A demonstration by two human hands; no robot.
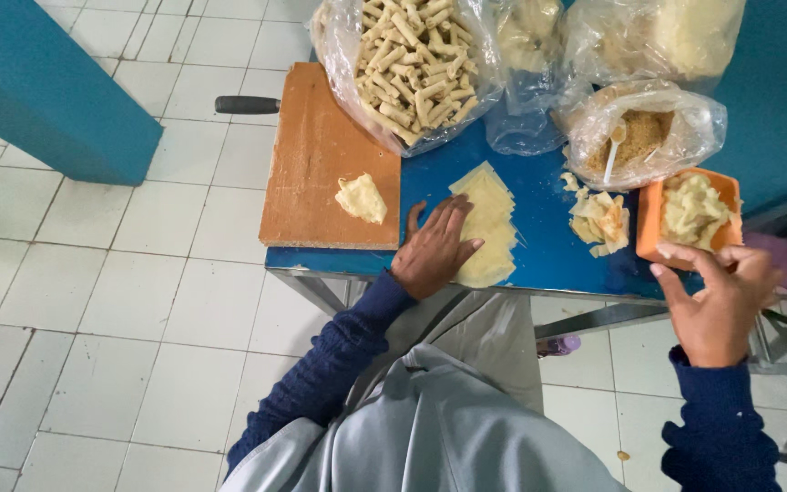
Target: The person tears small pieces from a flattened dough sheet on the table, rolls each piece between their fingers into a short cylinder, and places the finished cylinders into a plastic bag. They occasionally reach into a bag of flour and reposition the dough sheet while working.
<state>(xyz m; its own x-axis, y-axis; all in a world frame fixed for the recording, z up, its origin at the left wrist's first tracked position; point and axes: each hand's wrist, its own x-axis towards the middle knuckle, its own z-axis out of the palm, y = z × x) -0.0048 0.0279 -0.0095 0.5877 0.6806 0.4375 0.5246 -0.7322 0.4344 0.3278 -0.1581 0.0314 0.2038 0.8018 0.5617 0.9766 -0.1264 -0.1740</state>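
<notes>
One brown wooden board (321, 164) carrying one pale folded dough piece (361, 198), one stack of thin yellow pastry sheets (489, 228) under the flat, spread left hand (432, 251), four clear plastic bags. Right hand (717, 301), fingers loosely curled, grips the rim of one orange plastic tub (653, 219) of filling. Blue counter (548, 246), white tiled floor (93, 310).

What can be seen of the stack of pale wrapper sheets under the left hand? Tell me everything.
The stack of wrapper sheets is pale yellow, thin and flat, looking like soft dough. The sheets are fanned unevenly, corners sticking out at the top. It lies on the blue table near the front edge, just right of the wooden board. The left hand rests palm down on its left side, fingers spread across the sheets. Nothing else touches it.
</notes>
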